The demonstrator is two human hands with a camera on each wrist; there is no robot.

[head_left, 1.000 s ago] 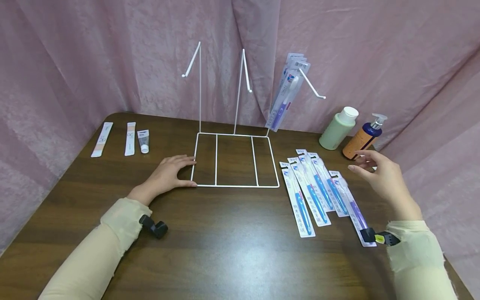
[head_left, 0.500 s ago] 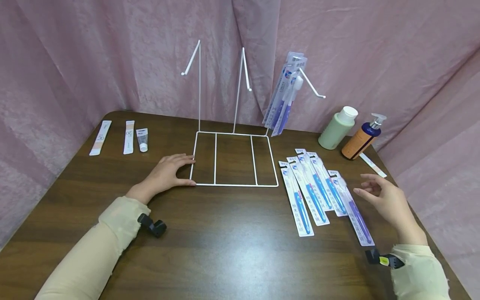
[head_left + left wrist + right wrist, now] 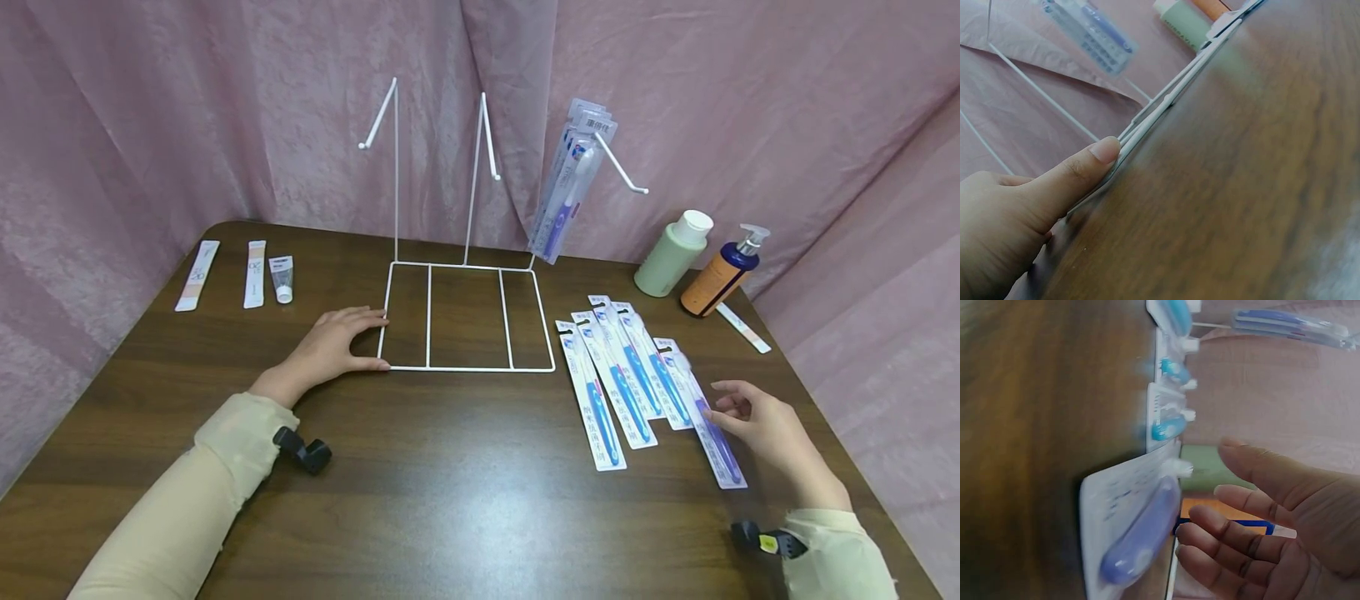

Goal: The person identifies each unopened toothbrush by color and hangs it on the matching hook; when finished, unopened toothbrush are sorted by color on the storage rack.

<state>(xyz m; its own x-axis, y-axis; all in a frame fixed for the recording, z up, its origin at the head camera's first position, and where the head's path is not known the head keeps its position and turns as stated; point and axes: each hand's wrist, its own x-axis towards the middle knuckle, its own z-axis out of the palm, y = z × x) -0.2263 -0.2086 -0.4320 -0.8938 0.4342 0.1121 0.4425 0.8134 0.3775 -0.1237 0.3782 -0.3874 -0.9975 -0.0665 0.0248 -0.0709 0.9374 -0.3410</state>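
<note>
My left hand (image 3: 326, 350) rests at the front left corner of a white wire display rack (image 3: 472, 369), thumb on the front wire and fingertips on the side wire. In the left wrist view the thumb (image 3: 1079, 169) lies along the wire. My right hand (image 3: 765, 425) hovers beside a packaged purple toothbrush (image 3: 722, 450), fingers loosely bent and holding nothing. The right wrist view shows a gap between fingers and pack. Several packaged blue toothbrushes (image 3: 596, 408) lie fanned out to its left. More purple toothbrush packs (image 3: 562, 196) hang on the rack's right hook.
A green bottle (image 3: 671, 258) and an orange pump bottle (image 3: 716, 283) stand at the back right, a flat white sachet (image 3: 742, 327) beside them. At the far left lie two similar sachets (image 3: 255, 275) and a small tube (image 3: 282, 279). Pink curtain (image 3: 322, 125) hangs behind.
My right hand has come away from the orange bottle, down and toward the purple toothbrush pack; a sachet now shows there. The hanging packs have swung. My left hand stays on the rack.
</note>
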